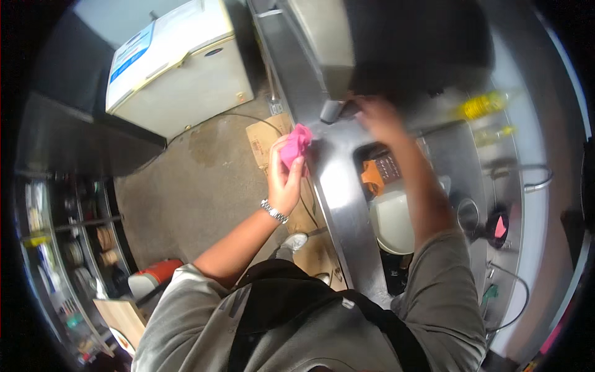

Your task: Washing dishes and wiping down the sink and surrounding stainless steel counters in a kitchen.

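My left hand (284, 179), with a metal-band watch on its wrist, grips a crumpled pink cloth (296, 145). The cloth is beside the front edge of the stainless steel counter (332, 186). My right hand (379, 116) reaches over the counter to the base of a large grey appliance (341, 76), close to its short metal foot (331, 111). Motion blurs the fingers of that hand, so whether they hold anything is unclear. Below my right forearm, a sink basin contains a pale green-white tub (393, 221) and an orange and brown package (375, 176) with writing.
Two bottles of yellow liquid, one full (483, 106) and one paler (492, 135), stand by the wall. A faucet (534, 179) is on the right. Across the concrete floor (162, 209) are a white chest freezer (181, 79) and shelves (69, 242). Flattened cardboard (260, 139) lies by the counter.
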The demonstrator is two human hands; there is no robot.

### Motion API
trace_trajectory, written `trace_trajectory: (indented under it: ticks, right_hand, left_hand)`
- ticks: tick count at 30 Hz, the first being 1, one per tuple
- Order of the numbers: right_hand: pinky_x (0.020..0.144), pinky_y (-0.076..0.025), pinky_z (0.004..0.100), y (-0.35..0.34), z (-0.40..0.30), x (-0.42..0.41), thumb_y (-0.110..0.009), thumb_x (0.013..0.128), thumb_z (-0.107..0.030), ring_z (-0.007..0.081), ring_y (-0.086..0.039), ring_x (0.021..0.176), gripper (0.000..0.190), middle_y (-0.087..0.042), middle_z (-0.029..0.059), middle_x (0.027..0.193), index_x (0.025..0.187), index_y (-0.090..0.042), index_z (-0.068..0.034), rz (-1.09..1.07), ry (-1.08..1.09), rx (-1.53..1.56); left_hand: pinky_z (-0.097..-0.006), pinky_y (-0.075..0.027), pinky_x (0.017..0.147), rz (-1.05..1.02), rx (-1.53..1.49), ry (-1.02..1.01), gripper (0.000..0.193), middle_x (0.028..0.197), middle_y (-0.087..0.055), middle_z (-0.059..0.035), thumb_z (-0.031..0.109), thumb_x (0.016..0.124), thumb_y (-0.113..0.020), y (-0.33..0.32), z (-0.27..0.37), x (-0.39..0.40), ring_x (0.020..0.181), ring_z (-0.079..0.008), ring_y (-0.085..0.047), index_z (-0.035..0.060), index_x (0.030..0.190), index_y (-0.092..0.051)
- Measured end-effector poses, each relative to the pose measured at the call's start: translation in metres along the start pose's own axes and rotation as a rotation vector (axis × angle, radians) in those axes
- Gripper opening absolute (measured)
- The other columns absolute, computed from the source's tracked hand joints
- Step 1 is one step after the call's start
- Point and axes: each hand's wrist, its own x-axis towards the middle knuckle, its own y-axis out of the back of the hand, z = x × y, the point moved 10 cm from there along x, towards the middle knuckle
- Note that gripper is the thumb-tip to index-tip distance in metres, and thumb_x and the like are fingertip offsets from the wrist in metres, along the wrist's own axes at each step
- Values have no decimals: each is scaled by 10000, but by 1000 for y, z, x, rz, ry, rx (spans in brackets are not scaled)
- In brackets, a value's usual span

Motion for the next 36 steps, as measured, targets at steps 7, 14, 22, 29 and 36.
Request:
trace_trajectory:
  ticks: [7,14,22,29,36]
  right_hand:
    - [995,-293,482,-15,-61,-27,-420,901,-245,409,-400,1162,444,-474,276,1172,1262,-404,13,-35,-200,26]
    - [933,-355,446,-10,-210,-62,-540,829,-123,412,-438,1051,546,-458,255,1114,1339,-350,-89,100,37,190]
    - [1053,-243,438,-36,-130,201,-537,825,-362,362,-256,1298,669,-361,181,1359,1401,-246,-183,120,-179,187]
    - [1039,-243,461,-35,-174,109,-452,800,-27,373,-271,1284,628,-396,224,1288,1388,-248,-112,221,-102,153]
    - [954,-389,412,-38,-212,-104,-450,798,-51,368,-358,1233,332,-426,248,1235,1114,-534,1,145,-107,96]
  left_hand:
    - [-230,-464,594,152,268,-16,294,1216,-388,-78,87,896,-459,129,44,-82,819,-110,-497,20,1174,-391]
    - [-231,-452,653,358,338,200,339,1098,-487,-54,206,920,-472,200,37,-155,857,-105,-498,24,1199,-410]
    - [-295,-369,925,340,385,153,330,1139,-496,-88,171,915,-463,192,44,-159,1041,-173,-484,-12,1188,-428]
    - [-299,-367,922,314,371,225,322,1125,-490,-89,174,905,-476,196,29,-180,1035,-174,-479,-17,1162,-448]
    - [-273,-401,851,-13,359,122,314,1079,-510,-71,167,921,-470,107,52,-110,981,-147,-492,-5,1181,-434]
